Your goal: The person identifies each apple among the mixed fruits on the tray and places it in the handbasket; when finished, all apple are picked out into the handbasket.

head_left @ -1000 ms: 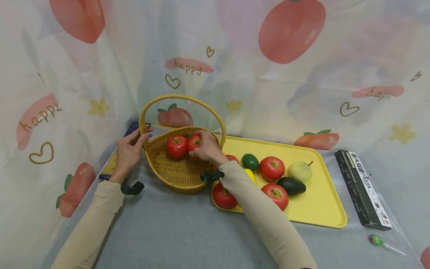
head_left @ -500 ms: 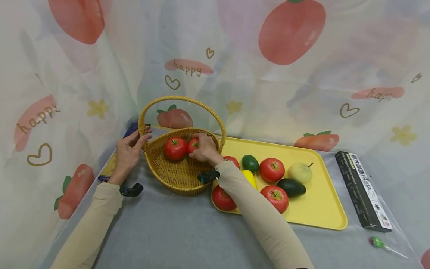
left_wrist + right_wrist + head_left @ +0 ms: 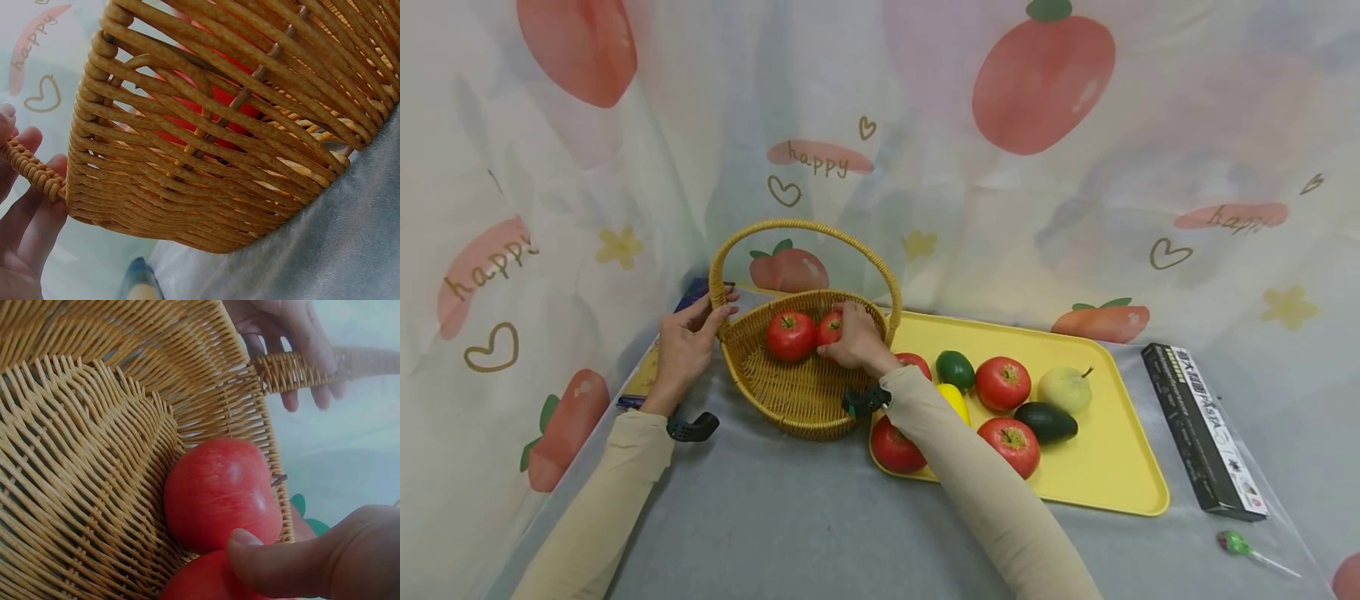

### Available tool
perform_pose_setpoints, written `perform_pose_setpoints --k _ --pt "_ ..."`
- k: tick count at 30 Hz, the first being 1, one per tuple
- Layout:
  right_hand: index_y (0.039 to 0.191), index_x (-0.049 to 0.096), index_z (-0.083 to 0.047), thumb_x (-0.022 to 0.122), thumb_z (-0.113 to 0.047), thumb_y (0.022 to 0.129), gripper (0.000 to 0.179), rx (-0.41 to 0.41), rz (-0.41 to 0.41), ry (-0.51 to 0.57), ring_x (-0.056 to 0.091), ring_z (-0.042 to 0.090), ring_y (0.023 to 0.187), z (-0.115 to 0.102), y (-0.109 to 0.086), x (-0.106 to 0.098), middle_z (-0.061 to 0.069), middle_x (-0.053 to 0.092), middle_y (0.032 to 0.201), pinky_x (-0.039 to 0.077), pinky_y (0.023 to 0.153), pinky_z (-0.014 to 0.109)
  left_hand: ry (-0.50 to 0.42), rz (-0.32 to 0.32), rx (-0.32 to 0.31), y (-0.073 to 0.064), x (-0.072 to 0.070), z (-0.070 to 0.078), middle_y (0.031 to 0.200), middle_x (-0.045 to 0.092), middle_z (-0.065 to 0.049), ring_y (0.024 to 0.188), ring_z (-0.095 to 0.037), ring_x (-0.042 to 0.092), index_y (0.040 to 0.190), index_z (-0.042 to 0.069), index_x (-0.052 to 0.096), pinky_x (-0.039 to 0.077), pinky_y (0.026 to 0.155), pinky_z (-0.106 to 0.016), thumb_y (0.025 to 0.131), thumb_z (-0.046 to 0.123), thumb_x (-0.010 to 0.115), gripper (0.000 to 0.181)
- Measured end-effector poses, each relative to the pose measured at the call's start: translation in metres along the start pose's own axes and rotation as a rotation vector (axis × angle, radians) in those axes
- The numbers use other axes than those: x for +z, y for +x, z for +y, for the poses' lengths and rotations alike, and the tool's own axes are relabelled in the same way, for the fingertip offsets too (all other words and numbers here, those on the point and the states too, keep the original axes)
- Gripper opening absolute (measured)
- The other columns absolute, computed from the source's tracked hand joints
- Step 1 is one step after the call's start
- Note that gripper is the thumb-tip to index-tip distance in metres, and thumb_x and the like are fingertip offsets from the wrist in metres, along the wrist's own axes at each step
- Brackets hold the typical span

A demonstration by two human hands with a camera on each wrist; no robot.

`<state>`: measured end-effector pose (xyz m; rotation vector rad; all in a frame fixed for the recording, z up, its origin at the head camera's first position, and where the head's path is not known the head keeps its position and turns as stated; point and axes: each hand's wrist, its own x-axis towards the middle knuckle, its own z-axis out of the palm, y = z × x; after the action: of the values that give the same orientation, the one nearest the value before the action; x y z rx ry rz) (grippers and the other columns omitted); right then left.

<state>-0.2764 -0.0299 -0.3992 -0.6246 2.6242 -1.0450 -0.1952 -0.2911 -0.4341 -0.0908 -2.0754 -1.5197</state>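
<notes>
My left hand (image 3: 688, 346) wraps its fingers round the left foot of the arched handle (image 3: 805, 225) on the wicker basket (image 3: 782, 392), inside which a red apple (image 3: 791, 336) sits just beside a second apple (image 3: 829, 329) — this one gripped by my right hand (image 3: 856, 340) — with the yellow tray (image 3: 1120, 450) of more fruit to the right.
</notes>
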Motion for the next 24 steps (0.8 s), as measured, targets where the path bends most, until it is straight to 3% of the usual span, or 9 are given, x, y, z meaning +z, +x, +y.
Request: perform_pose_setpoints --k 7,14,19,24 --pt "0.161 0.037 0.001 0.078 -0.015 0.095 0.079 -0.017 -0.029 -0.049 0.032 0.042 0.155 -0.004 -0.008 -0.005 0.024 0.033 0.167 0.034 0.126 0.054 0.003 0.011 0.0 -0.002 0.0 0.001 0.13 0.074 -0.023 0.109 -0.003 0.074 0.142 0.011 0.07 0.054 0.094 -0.012 0.109 0.019 0.063 0.035" --pt "0.163 0.033 0.001 0.075 -0.016 0.097 0.08 -0.065 -0.042 -0.005 0.028 0.04 0.159 -0.005 -0.024 -0.012 0.023 0.028 0.171 0.033 0.127 0.053 0.009 -0.002 0.006 -0.001 0.002 0.001 0.13 0.074 -0.022 0.11 -0.01 0.076 0.142 0.012 0.069 0.057 0.092 -0.014 0.108 0.016 0.063 0.035" --pt "0.161 0.044 -0.008 0.076 -0.024 0.099 0.071 -0.188 -0.077 0.024 0.041 0.035 0.154 -0.011 -0.051 -0.034 0.012 0.043 0.167 0.04 0.123 0.054 0.002 0.004 0.006 -0.001 0.002 0.001 0.13 0.073 -0.023 0.108 -0.002 0.074 0.142 0.011 0.069 0.055 0.092 -0.013 0.109 0.018 0.063 0.035" --pt "0.146 0.064 -0.017 0.078 -0.026 0.098 0.05 -0.342 -0.171 0.185 0.059 0.029 0.14 0.0 -0.084 -0.068 0.003 0.065 0.147 0.048 0.115 0.057 -0.005 0.006 0.004 -0.002 0.001 0.002 0.131 0.073 -0.024 0.108 0.004 0.072 0.143 0.01 0.069 0.055 0.094 -0.013 0.109 0.019 0.062 0.035"
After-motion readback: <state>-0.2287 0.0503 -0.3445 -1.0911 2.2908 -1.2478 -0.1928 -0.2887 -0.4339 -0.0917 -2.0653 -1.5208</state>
